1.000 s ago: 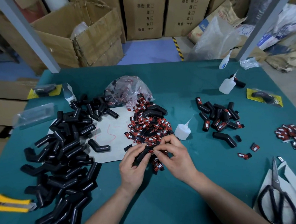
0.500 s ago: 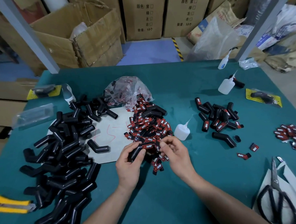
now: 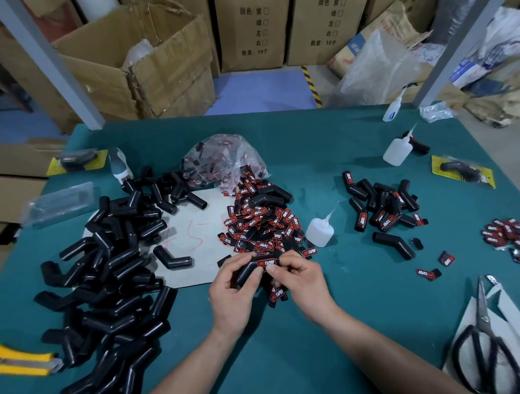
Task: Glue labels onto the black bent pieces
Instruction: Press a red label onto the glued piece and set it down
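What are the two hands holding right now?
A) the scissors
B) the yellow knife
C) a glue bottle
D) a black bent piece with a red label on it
D: the left hand grips a black bent piece, and the right hand pinches its upper end, where a red label sits.

We count three glue bottles [image 3: 319, 231], two yellow carded packs [image 3: 462, 175], one pair of scissors [image 3: 483, 311] and one yellow knife [image 3: 20, 361]. The black bent pieces [image 3: 111, 265] and labels [image 3: 260, 227] are too heaped to count.
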A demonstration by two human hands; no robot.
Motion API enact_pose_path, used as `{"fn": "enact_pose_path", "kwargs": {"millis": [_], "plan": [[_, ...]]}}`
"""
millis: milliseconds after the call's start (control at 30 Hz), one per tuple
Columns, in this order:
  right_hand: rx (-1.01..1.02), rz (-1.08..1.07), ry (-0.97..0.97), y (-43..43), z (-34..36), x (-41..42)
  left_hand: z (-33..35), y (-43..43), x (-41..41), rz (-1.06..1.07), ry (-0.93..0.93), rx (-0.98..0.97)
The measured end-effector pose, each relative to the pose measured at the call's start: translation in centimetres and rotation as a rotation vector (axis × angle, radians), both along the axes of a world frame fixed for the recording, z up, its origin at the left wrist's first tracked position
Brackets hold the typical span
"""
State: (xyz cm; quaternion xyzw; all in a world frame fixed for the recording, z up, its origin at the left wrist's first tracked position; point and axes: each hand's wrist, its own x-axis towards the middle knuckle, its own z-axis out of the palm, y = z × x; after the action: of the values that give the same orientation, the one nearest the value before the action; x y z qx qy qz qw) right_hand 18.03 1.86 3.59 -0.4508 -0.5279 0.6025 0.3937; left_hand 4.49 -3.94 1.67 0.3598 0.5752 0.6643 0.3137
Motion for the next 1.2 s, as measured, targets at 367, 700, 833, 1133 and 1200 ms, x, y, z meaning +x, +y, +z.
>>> {"fn": "enact_pose_path", "kwargs": {"millis": [367, 700, 833, 1133, 1200], "plan": [[0.068, -0.003, 0.023, -0.3, -0.8, -0.2, 0.3, -0.1, 0.4, -0.057, -0.206, -0.046], [0.052, 0.047, 0.017, -0.1, -0.9, 0.1, -0.1, 0.0, 0.2, -0.07, -0.214, -0.055], [0.039, 0.085, 0.066, -0.3, -0.4, 0.2, -0.1, 0.0, 0.3, -0.071, -0.226, -0.053], [0.063, 0.106, 0.022, -0.2, 0.2, 0.3, 0.4, 0.0, 0.3, -0.059, -0.259, -0.048], [0.084, 0.106, 0.013, -0.2, 0.3, 0.3, 0.5, 0.0, 0.3, -0.064, -0.267, -0.046]]}}
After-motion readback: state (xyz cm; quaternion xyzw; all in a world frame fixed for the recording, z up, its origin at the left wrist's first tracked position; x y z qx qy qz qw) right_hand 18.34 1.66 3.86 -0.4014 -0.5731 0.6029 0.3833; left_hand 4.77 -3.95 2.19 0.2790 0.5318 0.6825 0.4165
